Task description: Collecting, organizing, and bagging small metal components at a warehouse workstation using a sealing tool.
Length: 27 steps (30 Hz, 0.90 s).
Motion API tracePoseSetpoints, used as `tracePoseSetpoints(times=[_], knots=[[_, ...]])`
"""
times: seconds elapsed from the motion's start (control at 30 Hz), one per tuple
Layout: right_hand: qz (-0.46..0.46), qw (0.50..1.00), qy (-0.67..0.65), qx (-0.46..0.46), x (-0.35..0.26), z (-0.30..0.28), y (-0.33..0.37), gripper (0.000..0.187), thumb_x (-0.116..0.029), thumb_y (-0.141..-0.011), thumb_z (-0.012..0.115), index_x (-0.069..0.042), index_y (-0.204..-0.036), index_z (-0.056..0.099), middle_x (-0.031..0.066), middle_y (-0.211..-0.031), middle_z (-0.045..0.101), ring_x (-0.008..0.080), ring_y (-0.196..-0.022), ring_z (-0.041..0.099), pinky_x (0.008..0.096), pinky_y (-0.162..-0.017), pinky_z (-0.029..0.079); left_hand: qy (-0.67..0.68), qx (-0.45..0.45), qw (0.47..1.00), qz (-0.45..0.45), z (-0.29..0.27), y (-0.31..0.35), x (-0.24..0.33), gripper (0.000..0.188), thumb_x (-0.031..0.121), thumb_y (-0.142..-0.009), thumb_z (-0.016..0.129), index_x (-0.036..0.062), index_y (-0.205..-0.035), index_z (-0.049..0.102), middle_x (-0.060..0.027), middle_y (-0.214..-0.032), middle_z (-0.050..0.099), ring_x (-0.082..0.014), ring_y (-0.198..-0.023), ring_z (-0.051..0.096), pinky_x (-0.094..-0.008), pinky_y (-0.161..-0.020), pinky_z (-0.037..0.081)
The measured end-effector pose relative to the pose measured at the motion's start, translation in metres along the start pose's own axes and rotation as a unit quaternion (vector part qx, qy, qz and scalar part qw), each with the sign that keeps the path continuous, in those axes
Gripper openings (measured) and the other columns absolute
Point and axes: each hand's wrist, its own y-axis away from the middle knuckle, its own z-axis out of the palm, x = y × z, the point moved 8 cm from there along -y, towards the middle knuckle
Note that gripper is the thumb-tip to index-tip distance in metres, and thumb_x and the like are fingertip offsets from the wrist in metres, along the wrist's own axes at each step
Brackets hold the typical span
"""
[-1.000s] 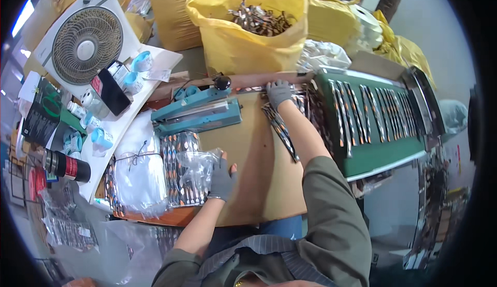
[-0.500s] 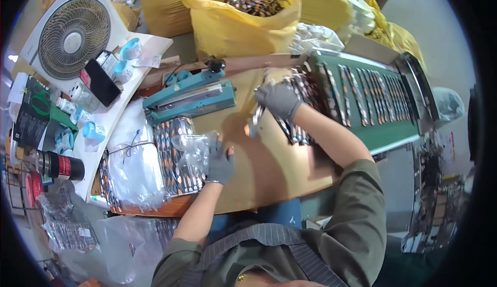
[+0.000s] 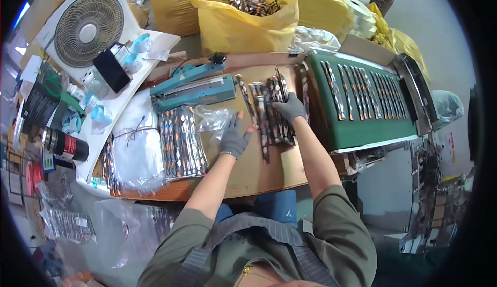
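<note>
Long, narrow, dark strips of patterned packets (image 3: 274, 116) lie bunched on the brown tabletop, pointing away from me. My right hand (image 3: 291, 108), in a grey glove with bare fingertips, rests on the right part of this bunch. Its thumb is apart from the fingers. My left hand (image 3: 235, 139), gloved the same way, is open just left of the bunch, thumb and forefinger spread. Beside it lies a crumpled clear plastic bag (image 3: 213, 121). Farther left, more strips lie side by side in a flat clear-wrapped stack (image 3: 181, 144).
A teal bag sealer (image 3: 196, 94) stands at the table's back. Clear bags (image 3: 135, 155) lie tied at left. A green conveyor (image 3: 357, 129) at right carries several strips. Behind is a yellow sack (image 3: 240, 33) of packets; a fan (image 3: 88, 30) and phone (image 3: 112, 70) sit far left.
My right hand has come down onto the strips, and the bunch now lies farther left on the table. My left hand has moved right and away from the wrapped stack.
</note>
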Motion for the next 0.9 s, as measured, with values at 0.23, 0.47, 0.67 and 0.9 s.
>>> tracePoseSetpoints(times=[0.23, 0.47, 0.67, 0.9], knots=[[-0.088, 0.954, -0.249, 0.140, 0.024, -0.001, 0.028, 0.066, -0.029, -0.074, 0.074, 0.003, -0.125, 0.048, 0.0165, -0.119, 0.056, 0.0244, -0.111, 0.054, 0.0331, -0.093, 0.042, -0.022, -0.026, 0.999, -0.004, 0.009, -0.011, 0.001, 0.062, 0.044, -0.090, 0.048, 0.0057, -0.137, 0.037, -0.0202, -0.130, 0.048, -0.0379, -0.117, 0.048, -0.0421, -0.097, 0.039], [-0.290, 0.922, -0.114, 0.232, 0.059, 0.005, 0.191, 0.048, -0.029, -0.081, 0.065, 0.001, -0.117, 0.052, 0.0160, -0.103, 0.056, 0.0316, -0.095, 0.055, 0.0386, -0.085, 0.044, -0.056, 0.032, 0.992, -0.108, 0.034, -0.009, -0.032, 0.061, 0.043, -0.092, 0.043, 0.0009, -0.135, 0.038, -0.0268, -0.139, 0.035, -0.0402, -0.131, 0.032, -0.0450, -0.110, 0.023], [-0.416, 0.901, -0.123, -0.026, 0.028, 0.053, 0.224, 0.031, -0.034, -0.084, 0.059, -0.006, -0.097, 0.056, 0.0173, -0.102, 0.054, 0.0353, -0.095, 0.052, 0.0418, -0.080, 0.044, -0.108, 0.039, 0.992, -0.050, 0.011, -0.013, -0.026, 0.042, 0.034, -0.092, 0.047, 0.0017, -0.118, 0.052, -0.0232, -0.133, 0.043, -0.0399, -0.123, 0.040, -0.0433, -0.101, 0.034], [-0.460, 0.864, -0.201, -0.050, -0.029, 0.070, 0.206, 0.031, -0.036, -0.088, 0.050, -0.006, -0.093, 0.055, 0.0180, -0.093, 0.054, 0.0374, -0.094, 0.051, 0.0451, -0.086, 0.040, -0.117, 0.026, 0.993, 0.005, 0.013, -0.017, -0.003, 0.046, 0.042, -0.090, 0.050, 0.0027, -0.114, 0.056, -0.0232, -0.132, 0.045, -0.0395, -0.120, 0.044, -0.0429, -0.099, 0.037]])
